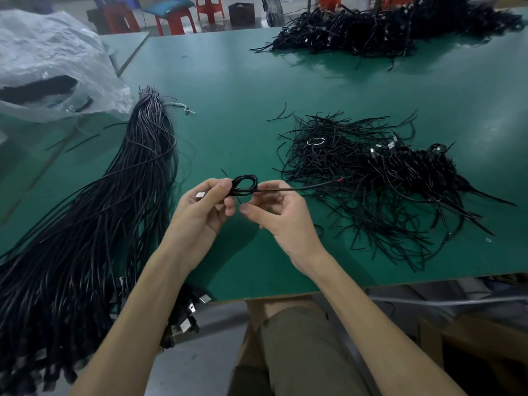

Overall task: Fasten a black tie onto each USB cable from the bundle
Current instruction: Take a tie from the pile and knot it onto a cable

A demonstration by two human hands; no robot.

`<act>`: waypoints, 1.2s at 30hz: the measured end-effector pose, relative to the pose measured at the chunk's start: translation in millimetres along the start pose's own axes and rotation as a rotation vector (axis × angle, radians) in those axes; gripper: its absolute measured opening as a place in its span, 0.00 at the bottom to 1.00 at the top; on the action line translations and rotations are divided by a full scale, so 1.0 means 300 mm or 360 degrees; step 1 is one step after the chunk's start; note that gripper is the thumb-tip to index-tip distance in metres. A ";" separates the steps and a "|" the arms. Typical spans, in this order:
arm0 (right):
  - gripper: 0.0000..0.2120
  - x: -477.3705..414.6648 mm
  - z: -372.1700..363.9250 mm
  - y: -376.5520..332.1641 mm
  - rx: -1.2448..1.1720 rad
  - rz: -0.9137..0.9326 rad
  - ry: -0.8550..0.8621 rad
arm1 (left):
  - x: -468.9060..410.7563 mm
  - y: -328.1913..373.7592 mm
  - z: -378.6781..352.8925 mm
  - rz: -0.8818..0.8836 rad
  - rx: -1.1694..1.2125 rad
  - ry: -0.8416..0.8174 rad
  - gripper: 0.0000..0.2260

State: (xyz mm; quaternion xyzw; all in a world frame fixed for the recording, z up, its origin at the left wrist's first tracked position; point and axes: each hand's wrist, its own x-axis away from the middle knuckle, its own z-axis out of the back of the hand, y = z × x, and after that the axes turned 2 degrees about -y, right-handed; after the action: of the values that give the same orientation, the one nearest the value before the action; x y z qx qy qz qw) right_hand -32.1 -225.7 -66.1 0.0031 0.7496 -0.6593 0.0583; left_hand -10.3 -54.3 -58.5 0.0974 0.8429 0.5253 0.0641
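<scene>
The task was in mid-run. Both hands held one coiled USB cable (244,182) in the air above the near edge of the green table (228,95). The left hand (205,207) gripped the coil's left side, the metal plug (200,194) poking out past its fingers. The right hand (280,215) had its fingers curled on the coil's right side, where the cable's loose tail ran off to the right. Thin ends of a black tie (224,172) stuck out above and below the coil, so the tie seemed to be round it but not yet twisted tight; whether the right hand also pinched the tie could not be told.

A few finished coils (414,164) lay on the right part of the spread of loose ties (337,155), and a larger heap of cables (385,30) sat at the far edge. The thick bundle (108,212) at the left looked barely reduced, so most of the work remained.
</scene>
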 end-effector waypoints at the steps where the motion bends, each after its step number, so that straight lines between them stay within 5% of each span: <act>1: 0.19 0.001 -0.002 0.000 0.0017 0.0034 -0.0045 | 0.000 0.001 0.000 0.0036 0.0005 -0.0015 0.05; 7: 0.32 -0.001 -0.001 -0.004 0.0086 0.0107 -0.0267 | -0.002 -0.002 -0.003 0.0235 -0.0240 -0.0089 0.07; 22: 0.16 -0.007 -0.012 0.018 0.0411 0.0193 -0.0117 | 0.000 -0.010 -0.005 0.0181 -0.0256 -0.0080 0.06; 36: 0.24 -0.008 -0.008 0.009 0.0442 0.0195 -0.0184 | -0.005 -0.006 0.000 0.0128 -0.0180 -0.0002 0.06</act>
State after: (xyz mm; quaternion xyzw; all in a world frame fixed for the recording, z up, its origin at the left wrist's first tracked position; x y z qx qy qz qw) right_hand -29.7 -222.9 -68.2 0.0190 0.6451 -0.7509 0.1405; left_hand -8.9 -55.3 -60.1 0.1277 0.8071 0.5743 0.0488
